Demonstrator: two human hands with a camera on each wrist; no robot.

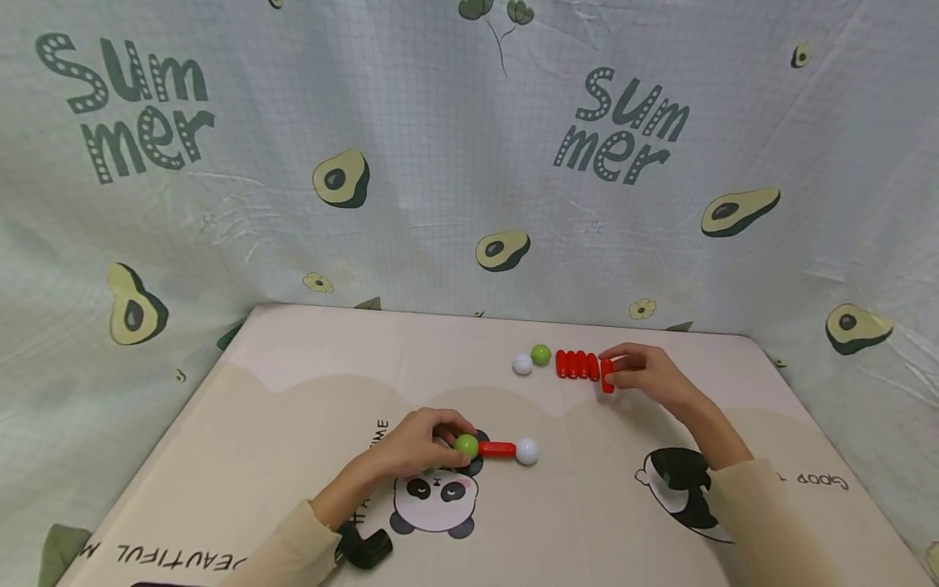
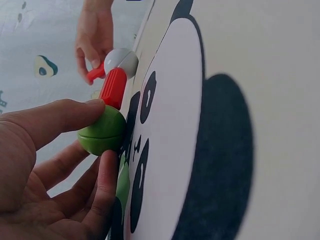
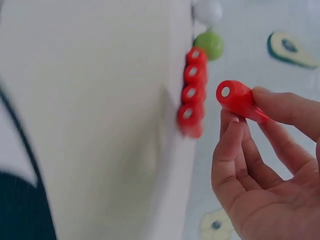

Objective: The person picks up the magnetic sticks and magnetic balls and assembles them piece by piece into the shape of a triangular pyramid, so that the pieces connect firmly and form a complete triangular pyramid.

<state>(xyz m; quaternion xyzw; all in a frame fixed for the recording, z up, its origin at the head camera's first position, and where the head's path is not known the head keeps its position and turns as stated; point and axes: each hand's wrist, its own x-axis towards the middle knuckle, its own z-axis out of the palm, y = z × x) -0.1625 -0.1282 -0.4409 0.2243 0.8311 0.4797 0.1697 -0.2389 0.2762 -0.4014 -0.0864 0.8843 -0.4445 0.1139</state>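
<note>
One green ball point(image 2: 103, 132), partly behind left hand point(image 1: 414, 443), seemingly against tube point(image 2: 115, 87)

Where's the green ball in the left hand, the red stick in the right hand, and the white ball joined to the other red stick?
Held green ball point(image 2: 103, 129): left wrist view, beside its seam.
Held red stick point(image 3: 240, 100): right wrist view, on its side.
Joined white ball point(image 1: 526, 452): head view, its visible middle.

Lined-up red rods point(image 3: 198, 93) blurred in right wrist view.

The sleeves point(image 1: 766, 522) are plain and beige.
</note>
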